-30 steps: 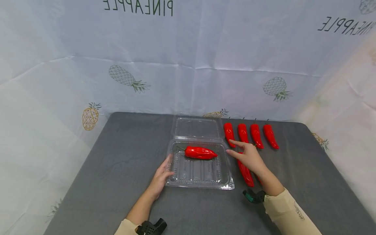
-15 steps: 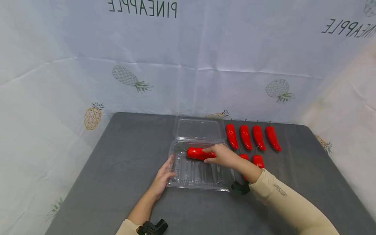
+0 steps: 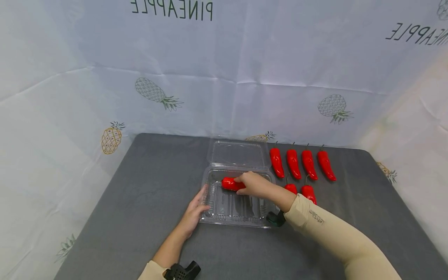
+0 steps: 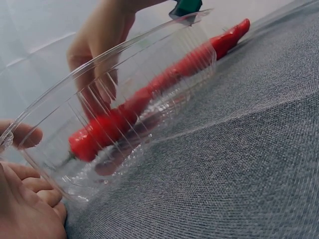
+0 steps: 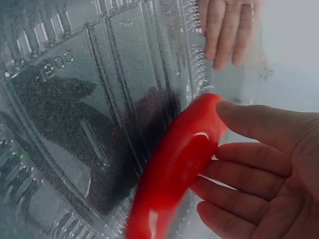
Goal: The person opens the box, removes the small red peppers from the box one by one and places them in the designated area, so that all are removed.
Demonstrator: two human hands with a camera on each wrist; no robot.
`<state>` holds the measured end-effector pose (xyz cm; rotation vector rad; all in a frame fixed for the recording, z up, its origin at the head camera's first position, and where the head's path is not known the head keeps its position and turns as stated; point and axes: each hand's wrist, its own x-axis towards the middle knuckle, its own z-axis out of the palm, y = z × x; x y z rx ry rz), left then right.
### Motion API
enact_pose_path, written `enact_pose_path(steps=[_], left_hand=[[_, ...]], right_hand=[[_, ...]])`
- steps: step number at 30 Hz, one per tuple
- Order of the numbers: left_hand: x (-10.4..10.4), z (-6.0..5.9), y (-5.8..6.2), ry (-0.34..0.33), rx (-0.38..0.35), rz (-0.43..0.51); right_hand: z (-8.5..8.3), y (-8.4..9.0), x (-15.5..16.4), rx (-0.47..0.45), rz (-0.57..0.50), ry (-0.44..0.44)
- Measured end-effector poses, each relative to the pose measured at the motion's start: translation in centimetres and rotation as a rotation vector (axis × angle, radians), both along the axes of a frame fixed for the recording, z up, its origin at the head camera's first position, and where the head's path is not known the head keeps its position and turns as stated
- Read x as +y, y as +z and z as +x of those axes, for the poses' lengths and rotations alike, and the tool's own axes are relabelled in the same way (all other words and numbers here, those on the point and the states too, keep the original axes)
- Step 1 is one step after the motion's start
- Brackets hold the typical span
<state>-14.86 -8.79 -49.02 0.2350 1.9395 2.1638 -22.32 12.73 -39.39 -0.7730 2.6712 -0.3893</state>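
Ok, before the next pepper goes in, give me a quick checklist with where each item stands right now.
1. Lid open and clear of the tray: ok.
2. Left hand steadying the tray at its left edge: ok.
3. First pepper inside the tray, near the back wall: ok.
4. Right hand clear of that pepper: not ok, its fingers touch it.
5. Room in the front half of the tray: ok.
6. More peppers at hand: ok, a row of four beside the lid and two nearer ones, partly hidden by the right arm.
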Motion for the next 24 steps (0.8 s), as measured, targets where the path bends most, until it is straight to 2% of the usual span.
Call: enact_pose_path(steps=[6,12,24], left_hand=[[-0.1,0.0,0.0,-0.011,-0.004,0.017],[0.0,-0.1,0.0,-0.016,-0.002,0.023],[0.0,0.0,0.0,0.001,-0.001,0.014]], right_hand=[[-0.6,-0.9,-0.6,-0.030,0.012,0.009],[-1.3,-1.4,-0.7,-0.082,0.011,-0.023],[-1.4,-1.9,-1.0,-0.050,0.037,0.033]])
